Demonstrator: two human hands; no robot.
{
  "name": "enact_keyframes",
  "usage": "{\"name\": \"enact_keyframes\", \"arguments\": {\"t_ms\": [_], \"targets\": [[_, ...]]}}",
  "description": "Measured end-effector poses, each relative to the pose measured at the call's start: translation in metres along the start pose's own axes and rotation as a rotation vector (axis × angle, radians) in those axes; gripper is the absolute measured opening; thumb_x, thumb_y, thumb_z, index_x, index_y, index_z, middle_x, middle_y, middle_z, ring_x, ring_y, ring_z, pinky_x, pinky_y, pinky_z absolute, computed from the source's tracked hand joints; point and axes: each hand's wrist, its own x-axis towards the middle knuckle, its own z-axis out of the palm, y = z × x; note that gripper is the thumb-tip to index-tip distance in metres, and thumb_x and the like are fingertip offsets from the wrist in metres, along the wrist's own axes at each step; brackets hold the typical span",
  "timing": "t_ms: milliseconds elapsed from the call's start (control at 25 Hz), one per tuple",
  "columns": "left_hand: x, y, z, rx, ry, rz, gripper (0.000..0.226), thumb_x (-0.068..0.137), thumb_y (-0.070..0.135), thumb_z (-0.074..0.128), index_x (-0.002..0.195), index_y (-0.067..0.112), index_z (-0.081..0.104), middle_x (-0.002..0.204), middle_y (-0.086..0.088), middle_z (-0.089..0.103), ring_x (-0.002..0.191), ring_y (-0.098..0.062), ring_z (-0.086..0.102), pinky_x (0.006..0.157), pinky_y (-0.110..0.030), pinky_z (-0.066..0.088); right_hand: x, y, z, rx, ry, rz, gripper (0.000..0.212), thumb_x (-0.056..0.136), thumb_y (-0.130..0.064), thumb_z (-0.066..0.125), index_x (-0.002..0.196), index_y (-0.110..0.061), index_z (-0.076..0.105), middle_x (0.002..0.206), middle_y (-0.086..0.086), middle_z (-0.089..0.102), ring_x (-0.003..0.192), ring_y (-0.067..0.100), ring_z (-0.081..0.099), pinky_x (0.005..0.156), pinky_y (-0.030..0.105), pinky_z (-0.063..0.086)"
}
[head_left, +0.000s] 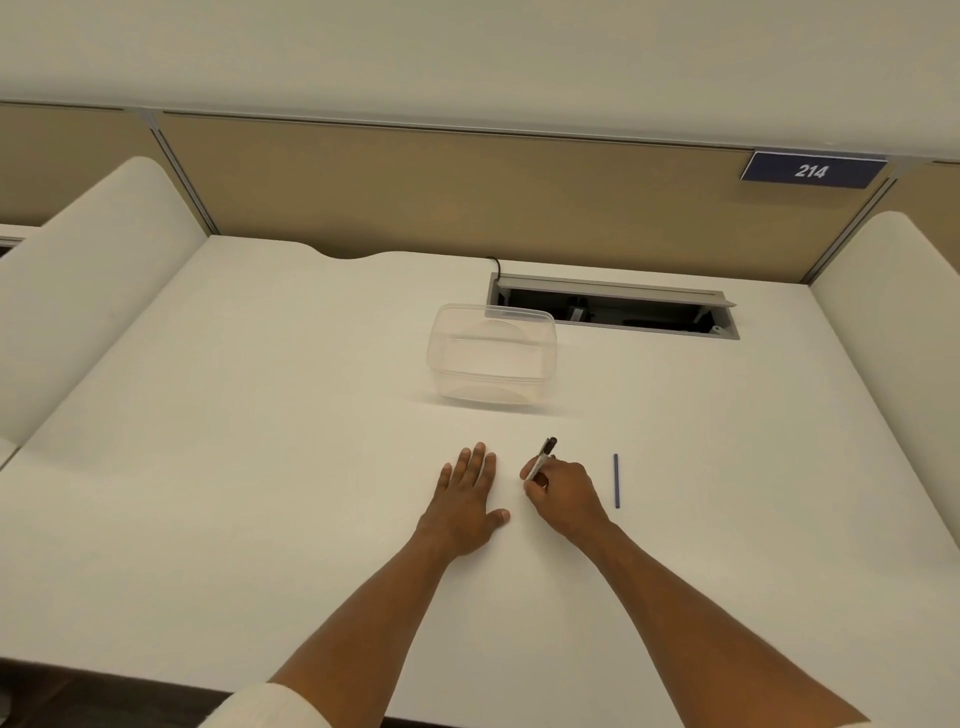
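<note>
My left hand (467, 499) lies flat on the white desk (260, 441), palm down with fingers straight. Just to its right, my right hand (563, 491) grips a white pen with a dark cap (544, 453), whose capped end points up and away from me. A thin blue stick (616, 480) lies on the desk a little to the right of my right hand, apart from it. A clear plastic container (491, 358) without a lid stands farther back, beyond both hands; nothing shows inside it.
An open cable hatch (613, 309) is set into the desk behind the container. White side dividers (93, 280) flank the desk on both sides, and a tan back panel carries a blue sign reading 214 (813, 170).
</note>
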Motion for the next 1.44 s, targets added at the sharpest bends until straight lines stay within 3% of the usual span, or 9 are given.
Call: {"name": "enact_keyframes", "arguments": {"t_ms": [80,200,360,520,600,680,1040,1240,1440], "targets": [[0.0,0.0,-0.001,-0.009,0.002,-0.001,0.084,0.097,0.049,0.043,0.153,0.019,-0.013,0.16,-0.001,-0.023,0.147,-0.019,-0.022,0.121,-0.04,-0.009,0.0,-0.001,0.0,0.01,0.009,0.004,0.012,0.084,-0.017,0.059,0.086,-0.024,0.069,0.069,-0.011,0.064,0.066,0.005,0.059,0.063,0.015,0.042],[-0.001,0.001,-0.002,-0.015,0.004,-0.003,0.084,0.097,0.048,0.043,0.153,0.019,-0.013,0.16,-0.001,-0.023,0.147,-0.019,-0.022,0.121,-0.04,-0.009,0.0,0.001,0.0,-0.022,-0.029,0.014,0.012,0.084,-0.018,0.058,0.084,-0.023,0.068,0.071,-0.005,0.066,0.07,0.014,0.062,0.064,0.023,0.044],[0.003,0.005,-0.004,-0.048,0.006,-0.031,0.085,0.096,0.044,0.05,0.154,0.018,-0.006,0.162,-0.002,-0.017,0.149,-0.021,-0.017,0.121,-0.042,-0.006,-0.001,0.001,-0.001,0.024,-0.009,-0.01,0.011,0.084,-0.018,0.059,0.084,-0.026,0.067,0.072,-0.007,0.067,0.068,0.008,0.06,0.063,0.019,0.042],[0.01,0.012,-0.011,-0.203,0.072,-0.058,0.063,0.09,0.036,0.061,0.147,0.028,0.035,0.163,0.0,0.01,0.15,-0.017,0.003,0.121,-0.039,0.017,-0.002,-0.002,-0.002,0.082,-0.027,-0.015,0.011,0.083,-0.017,0.062,0.086,-0.024,0.069,0.075,-0.007,0.069,0.073,0.009,0.064,0.069,0.023,0.05],[0.011,0.015,-0.013,-0.288,0.088,-0.031,0.042,0.086,0.033,0.065,0.127,0.034,0.056,0.16,0.003,0.025,0.149,-0.013,0.013,0.116,-0.037,0.027,-0.003,-0.005,-0.004,0.095,-0.029,-0.019,0.011,0.082,-0.018,0.062,0.085,-0.024,0.071,0.074,-0.009,0.069,0.07,0.006,0.063,0.068,0.022,0.05],[0.013,0.02,-0.014,-0.31,0.101,-0.013,0.022,0.084,0.031,0.067,0.106,0.033,0.066,0.156,0.002,0.034,0.147,-0.013,0.021,0.112,-0.036,0.031,-0.002,-0.007,-0.007,0.117,-0.036,-0.019,0.011,0.081,-0.017,0.062,0.08,-0.024,0.071,0.072,-0.011,0.068,0.068,0.005,0.062,0.066,0.021,0.049],[0.017,0.023,-0.027,-0.27,0.066,0.016,0.006,0.085,0.024,0.068,0.091,0.023,0.071,0.153,-0.005,0.039,0.144,-0.017,0.03,0.113,-0.034,0.03,-0.003,-0.006,-0.017,0.219,-0.111,0.015,0.007,0.082,-0.017,0.065,0.081,-0.02,0.071,0.078,-0.005,0.071,0.07,0.007,0.06,0.071,0.029,0.052],[0.017,0.019,-0.03,-0.232,0.021,0.01,0.005,0.086,0.021,0.067,0.09,0.022,0.068,0.156,0.002,0.035,0.146,-0.014,0.024,0.114,-0.033,0.028,0.004,-0.012,-0.033,0.335,0.029,0.046,0.006,0.09,-0.019,0.063,0.091,-0.015,0.067,0.087,0.001,0.071,0.082,0.019,0.066,0.076,0.036,0.056],[0.017,0.02,-0.031,-0.237,0.04,0.004,0.007,0.085,0.023,0.066,0.09,0.018,0.068,0.153,0.001,0.04,0.143,-0.013,0.031,0.109,-0.025,0.028,0.006,-0.01,-0.047,0.281,0.126,0.079,0.003,0.087,-0.018,0.062,0.088,-0.019,0.065,0.079,-0.004,0.07,0.068,0.013,0.064,0.069,0.033,0.054]]}}
